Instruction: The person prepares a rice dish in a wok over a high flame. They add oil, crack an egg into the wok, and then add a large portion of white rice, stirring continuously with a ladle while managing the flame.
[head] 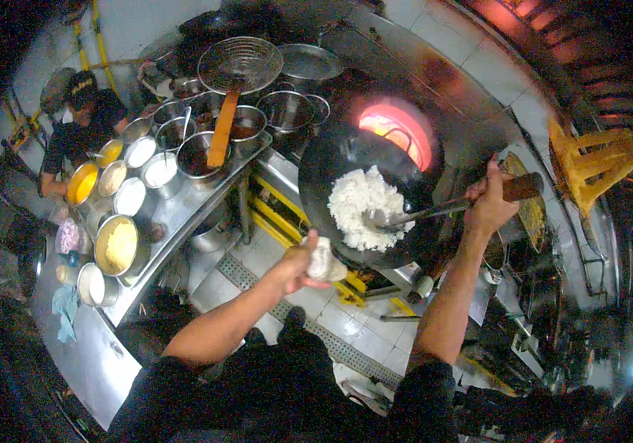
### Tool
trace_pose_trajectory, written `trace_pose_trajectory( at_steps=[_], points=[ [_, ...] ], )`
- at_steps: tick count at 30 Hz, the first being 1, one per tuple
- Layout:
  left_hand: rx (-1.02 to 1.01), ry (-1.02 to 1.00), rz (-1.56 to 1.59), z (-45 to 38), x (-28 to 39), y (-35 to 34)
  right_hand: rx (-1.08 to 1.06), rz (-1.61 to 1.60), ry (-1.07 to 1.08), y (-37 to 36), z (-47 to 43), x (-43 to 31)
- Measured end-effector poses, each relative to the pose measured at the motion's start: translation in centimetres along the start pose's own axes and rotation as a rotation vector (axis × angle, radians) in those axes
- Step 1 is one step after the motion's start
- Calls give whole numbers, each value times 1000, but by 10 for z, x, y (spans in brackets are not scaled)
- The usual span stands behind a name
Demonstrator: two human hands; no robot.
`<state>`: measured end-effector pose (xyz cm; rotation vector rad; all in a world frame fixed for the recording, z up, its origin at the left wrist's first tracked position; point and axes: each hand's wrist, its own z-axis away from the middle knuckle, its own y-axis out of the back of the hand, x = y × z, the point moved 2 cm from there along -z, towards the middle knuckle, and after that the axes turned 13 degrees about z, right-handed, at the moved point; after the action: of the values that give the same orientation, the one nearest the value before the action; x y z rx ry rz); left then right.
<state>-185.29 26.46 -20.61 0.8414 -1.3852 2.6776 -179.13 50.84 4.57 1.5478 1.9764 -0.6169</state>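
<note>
A black wok (322, 171) stands before me with a mound of white cooked rice (358, 202) in it. My right hand (490, 199) grips the wooden handle (524, 186) of a long metal ladle or spatula (399, 220), whose working end rests in the rice. At the wok's near left edge, my left hand (297, 263) is closed around a folded whitish cloth (322, 260); the cloth covers whatever lies beneath it. Just past the wok's far rim, a burner opening (424, 124) glows orange and pink.
On the left, a steel counter (183, 221) carries several metal pots and bowls with white, yellow and dark contents. A round wire strainer (240, 65) with a wooden handle lies over the pots. A co-worker (81, 119) stands beyond. Yellow metal framing (277, 213) runs below the wok.
</note>
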Motion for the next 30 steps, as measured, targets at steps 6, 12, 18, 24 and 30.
trace_pose_trajectory(
  at_steps=[6,12,18,24,30],
  points=[
    [288,87,-36,-52,-13,-7,-133,-200,-96,-31,22,-96],
    [273,-48,65,-78,-47,-2,-71,-214,-199,-30,24,-10],
    [98,-33,175,-138,-21,-31,231,-208,-168,-8,-44,7],
    [34,210,365,-253,52,-123,91,-259,-181,-79,-105,63],
    [158,46,-8,-232,38,-146,-91,-67,-215,-91,-158,96]
  ],
)
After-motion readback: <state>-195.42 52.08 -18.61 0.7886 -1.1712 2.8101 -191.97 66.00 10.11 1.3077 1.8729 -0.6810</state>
